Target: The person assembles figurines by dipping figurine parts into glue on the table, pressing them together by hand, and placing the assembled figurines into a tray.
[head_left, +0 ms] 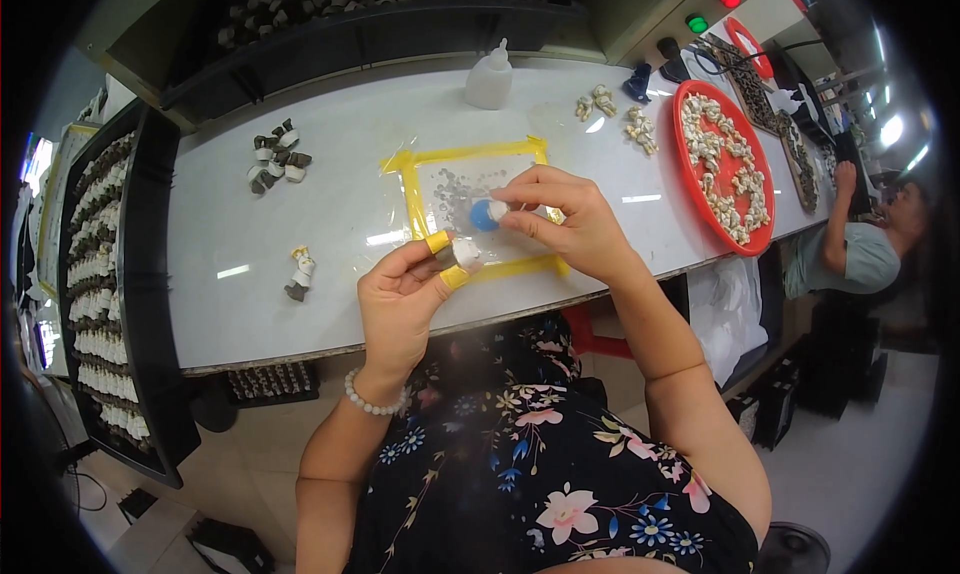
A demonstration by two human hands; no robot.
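My left hand (398,299), yellow tape wrapped round its thumb and forefinger tips, pinches a small white-and-dark figurine piece (464,254). Just beyond it, my right hand (568,219) has its thumb and fingers closed on a small white piece (497,210). Against that piece shows a round blue thing (483,215); whether it is held or lies on the sheet, I cannot tell. Below both hands is a clear sheet (430,189) edged with yellow tape, with greyish round spots (455,192) on it.
Dark-and-white pieces (278,159) and one figurine (300,274) lie left on the white table (330,214). A white squeeze bottle (489,79) stands behind. At right are a red tray (688,164) of cream figurines and a person (865,244); at left, a black rack (150,374) of pieces.
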